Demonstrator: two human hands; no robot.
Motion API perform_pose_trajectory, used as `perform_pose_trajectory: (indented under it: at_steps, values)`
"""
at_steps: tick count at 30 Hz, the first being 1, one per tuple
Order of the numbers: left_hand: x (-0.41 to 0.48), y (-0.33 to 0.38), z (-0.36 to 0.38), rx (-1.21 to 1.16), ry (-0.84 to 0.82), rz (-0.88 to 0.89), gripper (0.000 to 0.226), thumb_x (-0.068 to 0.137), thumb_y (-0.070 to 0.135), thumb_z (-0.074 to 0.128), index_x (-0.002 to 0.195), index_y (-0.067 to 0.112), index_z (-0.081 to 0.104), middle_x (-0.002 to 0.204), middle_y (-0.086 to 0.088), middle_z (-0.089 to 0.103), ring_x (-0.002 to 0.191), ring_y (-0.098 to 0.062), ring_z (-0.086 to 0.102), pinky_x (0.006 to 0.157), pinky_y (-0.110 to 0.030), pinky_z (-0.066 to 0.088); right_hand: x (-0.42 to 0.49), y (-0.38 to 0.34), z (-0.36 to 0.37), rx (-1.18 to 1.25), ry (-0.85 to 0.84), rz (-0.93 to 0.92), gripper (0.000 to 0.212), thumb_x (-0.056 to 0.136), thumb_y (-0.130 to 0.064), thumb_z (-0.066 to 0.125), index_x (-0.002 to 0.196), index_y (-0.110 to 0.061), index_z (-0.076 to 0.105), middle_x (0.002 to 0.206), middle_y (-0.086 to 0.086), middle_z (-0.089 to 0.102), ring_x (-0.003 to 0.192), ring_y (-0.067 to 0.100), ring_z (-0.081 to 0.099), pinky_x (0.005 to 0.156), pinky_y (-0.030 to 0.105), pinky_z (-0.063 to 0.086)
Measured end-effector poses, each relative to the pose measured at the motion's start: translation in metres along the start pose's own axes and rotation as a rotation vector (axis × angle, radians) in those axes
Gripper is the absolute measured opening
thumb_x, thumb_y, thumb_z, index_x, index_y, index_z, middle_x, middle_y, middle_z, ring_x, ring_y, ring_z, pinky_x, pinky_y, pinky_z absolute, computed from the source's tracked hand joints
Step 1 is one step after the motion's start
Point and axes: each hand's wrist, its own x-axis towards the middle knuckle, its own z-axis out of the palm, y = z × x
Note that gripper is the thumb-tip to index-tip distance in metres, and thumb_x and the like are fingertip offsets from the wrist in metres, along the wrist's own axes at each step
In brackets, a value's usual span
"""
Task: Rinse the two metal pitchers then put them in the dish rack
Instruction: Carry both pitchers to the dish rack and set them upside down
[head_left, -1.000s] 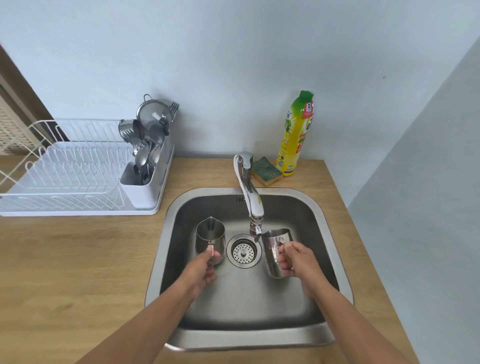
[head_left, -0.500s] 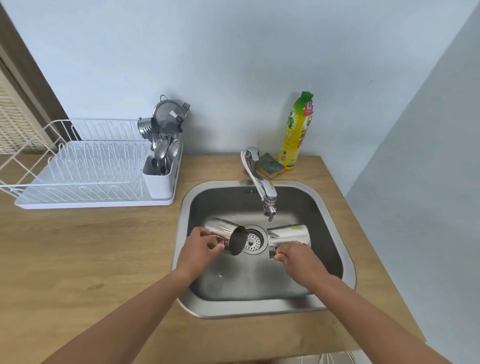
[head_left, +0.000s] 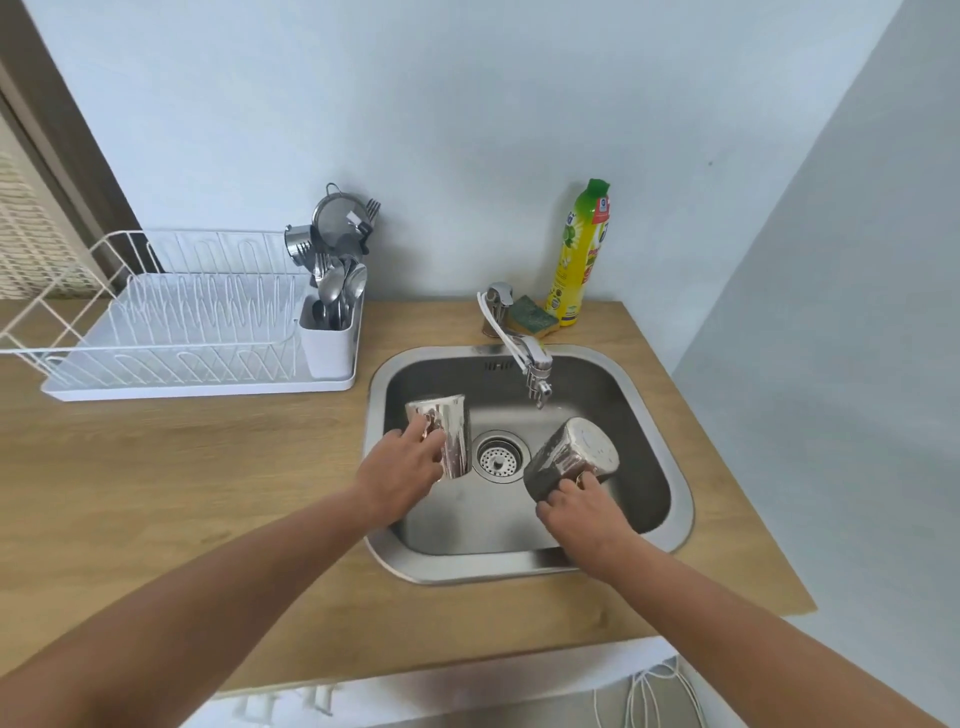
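Hidden: our fingers cover both handles; we cannot see inside either pitcher, nor tell if the tap (head_left: 524, 353) runs.
Left hand (head_left: 402, 475): closed around the left pitcher (head_left: 447, 436), which we hold upside down over the sink's (head_left: 670, 457) left side, just left of the drain (head_left: 500, 457).
Right hand (head_left: 579, 512): clamped on the right pitcher (head_left: 571, 457), tilted bottom-up, base facing us, right of the drain and below the tap.
Rack (head_left: 197, 332): on the counter (head_left: 156, 467), well left of both pitchers; only cutlery (head_left: 337, 275) stands in its caddy.
Behind sink: sponge (head_left: 532, 316), soap bottle (head_left: 579, 254).
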Motion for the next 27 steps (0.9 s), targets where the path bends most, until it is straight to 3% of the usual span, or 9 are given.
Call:
perform_pose_trajectory:
  at_steps: [6,13,19,21,23,27]
  values:
    - [-0.004,-0.001,-0.005,0.107,0.045,0.027,0.011,0.065,0.021,0.082,0.062,0.025,0.072,0.089,-0.002,0.058,0.098,-0.033,0.048,0.050,-0.035,0.044,-0.014,-0.001,-0.008,-0.030,-0.008,0.013,0.028,0.088,-0.002,0.050,0.114,-0.007,0.058,0.113,0.014,0.066,0.107,0.032,0.055,0.096,0.045,0.034]
    - [-0.012,0.009,-0.025,0.128,-0.028,0.022,0.006,0.074,0.027,0.077,0.070,0.027,0.074,0.095,-0.002,0.058,0.101,-0.031,0.050,0.057,-0.035,0.043,-0.030,0.001,-0.017,-0.027,0.002,0.059,0.027,0.090,-0.005,0.051,0.115,-0.008,0.060,0.113,0.013,0.067,0.109,0.032,0.056,0.098,0.046,0.035]
    - [-0.013,0.017,-0.033,0.062,-0.008,-0.066,0.009,0.081,0.029,0.070,0.079,0.024,0.077,0.098,-0.003,0.060,0.100,-0.032,0.050,0.061,-0.034,0.050,-0.034,0.000,-0.018,0.056,0.058,0.097,0.025,0.090,-0.009,0.053,0.113,-0.012,0.062,0.114,0.009,0.068,0.110,0.029,0.057,0.097,0.042,0.036]
    - [-0.012,0.021,-0.037,-0.055,-0.016,-0.188,0.018,0.086,0.034,0.064,0.090,0.024,0.078,0.103,-0.004,0.059,0.104,-0.032,0.048,0.065,-0.034,0.053,-0.033,0.002,-0.018,0.203,0.093,0.177,0.022,0.095,-0.018,0.053,0.113,-0.015,0.063,0.114,0.006,0.069,0.110,0.027,0.058,0.096,0.040,0.036]
    - [-0.008,0.024,-0.048,-0.346,-0.033,-0.435,0.021,0.090,0.038,0.060,0.095,0.026,0.077,0.108,-0.002,0.056,0.108,-0.030,0.046,0.070,-0.035,0.051,-0.033,0.008,-0.022,0.517,0.171,0.345,0.018,0.096,-0.024,0.054,0.105,-0.016,0.068,0.107,0.005,0.071,0.103,0.024,0.061,0.088,0.036,0.040]
    - [-0.005,0.018,-0.062,-1.096,-0.002,-0.841,0.025,0.084,0.037,0.061,0.066,0.020,0.066,0.084,-0.002,0.065,0.083,-0.027,0.062,0.070,-0.038,0.053,-0.040,0.023,-0.036,1.215,0.365,0.711,0.017,0.093,-0.024,0.059,0.080,-0.016,0.066,0.077,-0.001,0.064,0.073,0.017,0.056,0.063,0.029,0.038]
